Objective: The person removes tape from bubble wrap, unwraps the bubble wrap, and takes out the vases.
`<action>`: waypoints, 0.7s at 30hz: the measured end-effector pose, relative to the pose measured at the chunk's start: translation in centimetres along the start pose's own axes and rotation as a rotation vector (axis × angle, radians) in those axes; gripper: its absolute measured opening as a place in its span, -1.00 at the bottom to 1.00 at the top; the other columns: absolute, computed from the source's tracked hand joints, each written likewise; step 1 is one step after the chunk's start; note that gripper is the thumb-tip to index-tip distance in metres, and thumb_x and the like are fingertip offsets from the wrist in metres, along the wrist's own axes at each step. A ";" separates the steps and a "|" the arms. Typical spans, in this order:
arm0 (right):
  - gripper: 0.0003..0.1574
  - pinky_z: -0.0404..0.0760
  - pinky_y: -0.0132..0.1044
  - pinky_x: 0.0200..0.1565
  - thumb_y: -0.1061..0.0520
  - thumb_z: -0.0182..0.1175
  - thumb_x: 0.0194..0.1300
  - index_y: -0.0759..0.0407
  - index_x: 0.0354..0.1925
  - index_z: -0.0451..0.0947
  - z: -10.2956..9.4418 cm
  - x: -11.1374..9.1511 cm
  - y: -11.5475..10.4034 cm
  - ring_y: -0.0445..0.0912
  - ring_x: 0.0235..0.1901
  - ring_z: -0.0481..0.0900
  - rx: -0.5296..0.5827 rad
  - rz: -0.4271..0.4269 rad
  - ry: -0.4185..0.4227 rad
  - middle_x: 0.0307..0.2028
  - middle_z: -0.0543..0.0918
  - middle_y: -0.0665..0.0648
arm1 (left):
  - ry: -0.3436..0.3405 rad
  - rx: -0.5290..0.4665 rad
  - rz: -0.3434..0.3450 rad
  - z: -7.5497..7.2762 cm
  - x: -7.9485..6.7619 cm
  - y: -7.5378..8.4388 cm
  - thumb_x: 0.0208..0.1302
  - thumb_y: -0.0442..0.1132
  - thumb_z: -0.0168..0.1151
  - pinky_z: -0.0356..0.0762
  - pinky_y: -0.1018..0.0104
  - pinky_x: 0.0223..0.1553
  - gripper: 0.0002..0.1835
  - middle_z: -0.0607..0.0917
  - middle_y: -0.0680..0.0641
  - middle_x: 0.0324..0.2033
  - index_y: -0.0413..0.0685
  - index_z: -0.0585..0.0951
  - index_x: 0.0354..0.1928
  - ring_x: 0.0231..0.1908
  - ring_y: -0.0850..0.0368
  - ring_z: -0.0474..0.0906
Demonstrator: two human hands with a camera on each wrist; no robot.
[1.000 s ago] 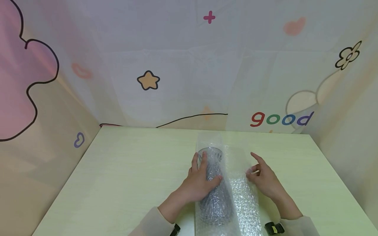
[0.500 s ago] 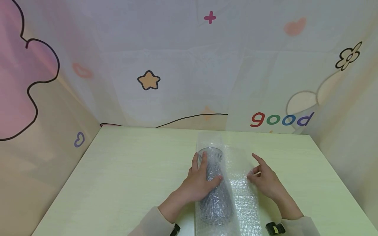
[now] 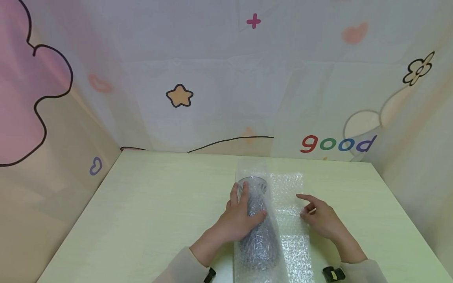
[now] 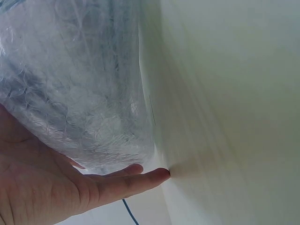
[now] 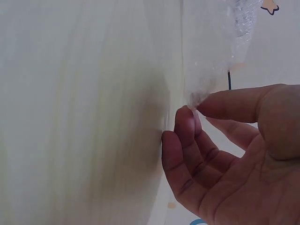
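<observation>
A long, rounded object (image 3: 261,249), grey under its wrapping and with a round rim at its far end, lies on the table inside bubble wrap (image 3: 296,255). My left hand (image 3: 235,222) rests over it with straight, spread fingers, thumb across the top. In the left wrist view the fingers (image 4: 126,185) run along the wrapped side, one fingertip down at the tabletop. To the right, a flat strip of wrap extends out. My right hand (image 3: 322,220) pinches its right edge between thumb and fingertip, as the right wrist view shows; the index finger points out straight.
The pale table (image 3: 159,204) reaches back to a printed cloth backdrop (image 3: 212,59) and side curtains. A black wrist strap (image 3: 333,274) sits at the right sleeve, and another dark one (image 3: 210,275) at the left.
My right hand has moved slightly right and nearer, its index finger turning leftward, and more of the flat wrap's far part shows. My left hand and the wrapped object have stayed put.
</observation>
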State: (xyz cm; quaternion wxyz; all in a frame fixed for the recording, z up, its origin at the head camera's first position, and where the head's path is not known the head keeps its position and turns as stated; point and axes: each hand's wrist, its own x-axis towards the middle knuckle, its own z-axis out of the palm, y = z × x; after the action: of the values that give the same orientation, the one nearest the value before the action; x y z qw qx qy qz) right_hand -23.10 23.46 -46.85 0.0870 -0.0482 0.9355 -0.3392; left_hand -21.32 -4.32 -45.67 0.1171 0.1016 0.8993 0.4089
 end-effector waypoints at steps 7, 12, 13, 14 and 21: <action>-0.45 0.47 -0.33 -0.41 0.29 0.08 0.31 0.02 0.25 0.48 -0.1 0.1 0.4 -0.08 -0.35 0.50 0.021 -0.032 0.000 -0.25 0.59 0.16 | 0.001 0.010 -0.001 0.0 0.0 0.0 0.25 0.42 -0.01 0.41 -0.31 0.10 0.03 -0.45 -0.03 0.52 0.30 -0.36 0.52 0.45 -0.38 -0.09; -0.50 0.41 -0.36 -0.52 0.32 0.08 0.29 0.06 0.16 0.58 0.0 0.2 0.4 -0.12 -0.47 0.40 0.017 -0.029 -0.006 -0.30 0.56 0.14 | 0.001 0.003 0.002 0.1 0.1 -0.1 0.24 0.43 -0.02 0.44 -0.30 0.06 0.04 -0.44 -0.04 0.52 0.31 -0.36 0.52 0.45 -0.38 -0.08; -0.52 0.40 -0.37 -0.53 0.32 0.09 0.28 0.08 0.15 0.59 0.0 0.2 0.4 -0.13 -0.48 0.39 0.013 -0.024 -0.008 -0.31 0.55 0.14 | 0.002 0.002 0.003 0.1 0.1 -0.2 0.24 0.43 -0.02 0.45 -0.30 0.05 0.03 -0.43 -0.04 0.52 0.32 -0.36 0.52 0.45 -0.38 -0.07; -0.53 0.39 -0.37 -0.54 0.31 0.09 0.29 0.09 0.14 0.59 0.0 0.2 0.3 -0.14 -0.50 0.37 0.009 -0.019 -0.011 -0.32 0.54 0.13 | 0.002 0.000 0.003 0.1 0.1 -0.2 0.24 0.43 -0.02 0.46 -0.30 0.03 0.03 -0.43 -0.04 0.52 0.32 -0.36 0.52 0.44 -0.38 -0.06; -0.55 0.38 -0.35 -0.47 0.16 0.21 0.30 0.21 0.15 0.58 0.0 0.1 0.0 -0.11 -0.39 0.38 -0.018 -0.022 -0.052 -0.27 0.55 0.12 | 0.000 -0.001 0.001 0.2 0.1 -0.3 0.24 0.43 -0.02 0.47 -0.30 0.02 0.03 -0.45 -0.02 0.52 0.33 -0.37 0.51 0.45 -0.37 -0.07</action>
State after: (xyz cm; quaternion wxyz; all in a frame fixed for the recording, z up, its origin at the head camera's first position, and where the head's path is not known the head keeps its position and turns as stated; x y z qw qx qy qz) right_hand -23.15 23.42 -46.84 0.1073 -0.0682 0.9353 -0.3302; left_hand -21.40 -4.36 -46.03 0.1171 0.1023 0.8989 0.4096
